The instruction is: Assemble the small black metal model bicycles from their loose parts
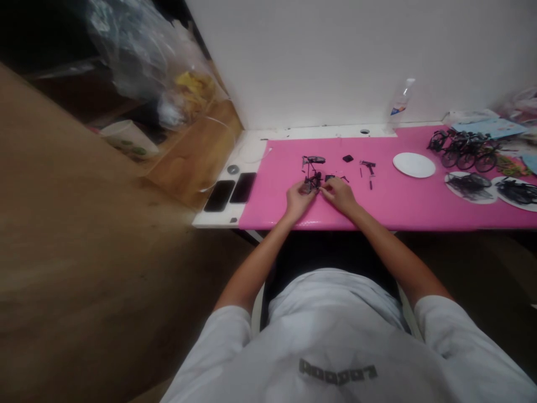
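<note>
A small black model bicycle (311, 169) lies on the pink table cover in front of me, its wheels at the far and near ends. My left hand (297, 201) is closed around its near end, fingertips at the near wheel. From the other side my right hand (339, 195) pinches close against the same end; whatever is between those fingertips is too small to make out. Just beyond the right hand are little black parts, partly covered by the fingers. Farther off lie a black square piece (348, 158) and a black pistol-shaped piece (368, 165).
An upturned or flat white plate (414, 165) is to the right. Beyond it stand several finished-looking model bicycles (465, 150), with plates of black parts (469, 186) nearer. Two dark phones (220, 196) lie at the left edge. A plastic bottle (403, 98) stands by the wall.
</note>
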Tool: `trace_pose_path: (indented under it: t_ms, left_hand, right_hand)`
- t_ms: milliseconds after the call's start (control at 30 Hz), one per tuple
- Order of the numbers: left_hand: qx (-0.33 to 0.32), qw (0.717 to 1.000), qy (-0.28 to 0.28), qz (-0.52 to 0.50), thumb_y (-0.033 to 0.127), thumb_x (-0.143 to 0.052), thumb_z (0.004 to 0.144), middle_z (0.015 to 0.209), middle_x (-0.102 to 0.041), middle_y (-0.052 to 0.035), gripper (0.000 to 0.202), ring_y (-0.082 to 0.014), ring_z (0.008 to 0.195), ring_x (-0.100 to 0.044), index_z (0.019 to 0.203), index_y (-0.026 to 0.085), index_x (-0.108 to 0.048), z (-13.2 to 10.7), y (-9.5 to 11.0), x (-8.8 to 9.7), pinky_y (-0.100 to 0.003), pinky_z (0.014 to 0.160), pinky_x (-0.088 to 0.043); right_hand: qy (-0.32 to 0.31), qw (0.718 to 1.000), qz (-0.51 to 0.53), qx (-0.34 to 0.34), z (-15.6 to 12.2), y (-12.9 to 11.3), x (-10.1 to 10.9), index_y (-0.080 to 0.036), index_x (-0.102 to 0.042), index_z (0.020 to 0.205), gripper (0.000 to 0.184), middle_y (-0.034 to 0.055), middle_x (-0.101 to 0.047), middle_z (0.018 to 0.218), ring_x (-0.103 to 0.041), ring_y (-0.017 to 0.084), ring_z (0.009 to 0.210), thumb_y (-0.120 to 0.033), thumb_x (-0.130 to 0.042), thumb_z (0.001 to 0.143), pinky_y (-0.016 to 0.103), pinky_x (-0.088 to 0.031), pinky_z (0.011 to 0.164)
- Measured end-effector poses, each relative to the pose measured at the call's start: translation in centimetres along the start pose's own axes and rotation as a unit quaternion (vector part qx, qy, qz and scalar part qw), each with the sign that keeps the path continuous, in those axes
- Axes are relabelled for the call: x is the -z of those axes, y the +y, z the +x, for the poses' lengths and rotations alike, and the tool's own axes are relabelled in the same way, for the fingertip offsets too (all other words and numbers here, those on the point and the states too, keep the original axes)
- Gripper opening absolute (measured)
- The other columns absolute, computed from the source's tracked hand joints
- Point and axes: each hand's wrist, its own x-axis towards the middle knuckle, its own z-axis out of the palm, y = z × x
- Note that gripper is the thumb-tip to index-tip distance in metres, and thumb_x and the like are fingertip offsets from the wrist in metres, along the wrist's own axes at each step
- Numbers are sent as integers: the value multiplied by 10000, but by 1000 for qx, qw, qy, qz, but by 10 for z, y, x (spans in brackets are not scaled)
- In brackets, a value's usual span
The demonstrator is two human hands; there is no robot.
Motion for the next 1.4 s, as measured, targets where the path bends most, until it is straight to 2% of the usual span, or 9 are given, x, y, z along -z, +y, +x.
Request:
trace_pose_path:
  t_ms: [133, 300, 433, 733, 967, 1233, 1400]
  left_hand:
    - [16, 1000, 4, -16, 337, -942, 788, 982, -839, -106, 319, -228, 892, -771, 1034, 163, -840, -1, 2, -1, -347, 849, -631]
    - [21, 998, 1, -65, 341, -949, 777, 1068, -849, -125, 391, -260, 1014, -805, 1101, 157, -831, -2, 2, -2, -420, 974, -661]
    - [18, 996, -7, -82, 369, -943, 790, 1124, -849, -139, 435, -254, 1036, -816, 1147, 151, -824, 0, 0, -2, -429, 1013, -662]
    - [27, 995, -25, -98, 416, -985, 746, 1104, -849, -152, 526, -264, 1012, -824, 1166, 143, -823, 2, -1, -2, -402, 946, -686]
    - [30, 994, -13, -100, 399, -1003, 719, 1059, -853, -132, 540, -251, 966, -820, 1165, 151, -827, 2, -1, -3, -389, 918, -693]
    - [43, 994, -14, -95, 388, -1021, 683, 1006, -847, -130, 569, -249, 925, -820, 1159, 143, -826, 3, -1, -2, -383, 885, -694]
    - [51, 994, -18, -93, 360, -1018, 676, 967, -845, -113, 567, -216, 858, -809, 1159, 140, -822, 4, -1, -3, -342, 834, -684]
  right_hand:
    - [-1, 1000, -2, 3, 0, 1, 0, -230, -700, 900, 125, 94, -737, 972, -653, 271, 921, -285, -715, 1011, 382, -518, 793]
    - [-4, 1000, 2, 4, 0, 3, 0, -231, -711, 891, 158, 100, -750, 982, -663, 278, 929, -319, -700, 1022, 395, -531, 810]
    - [3, 1000, 9, 6, 0, 3, 0, -226, -719, 893, 160, 98, -754, 985, -666, 273, 920, -321, -704, 1022, 393, -534, 820]
    - [19, 1000, -14, -6, -2, 4, 0, -227, -750, 910, 215, 96, -791, 998, -692, 275, 914, -376, -701, 1057, 396, -525, 814]
    - [33, 999, -30, 0, -3, 5, -1, -225, -771, 919, 278, 102, -803, 979, -701, 276, 883, -429, -677, 1081, 403, -518, 788]
    - [18, 998, -51, 27, -4, 3, 2, -215, -788, 979, 234, 120, -810, 1026, -718, 296, 947, -383, -667, 1090, 418, -529, 842]
    - [15, 996, -76, 51, -4, 3, 2, -197, -790, 994, 269, 140, -808, 1017, -712, 301, 951, -378, -629, 1109, 422, -524, 846]
